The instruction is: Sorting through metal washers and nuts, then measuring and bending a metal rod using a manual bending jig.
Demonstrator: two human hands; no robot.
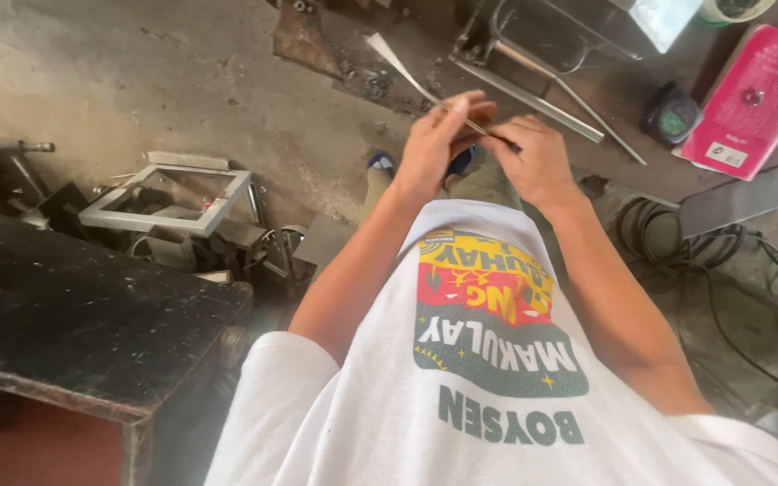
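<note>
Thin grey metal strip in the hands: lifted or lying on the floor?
Lifted: both hands' fingers pinch the thin grey metal strip above the floor.

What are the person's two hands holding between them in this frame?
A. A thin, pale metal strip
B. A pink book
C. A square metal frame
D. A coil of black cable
A: both the left hand and the right hand pinch the near end of a thin metal strip, which runs up and away from them; the pink book, the black cable and the square metal frame all lie untouched.
</note>
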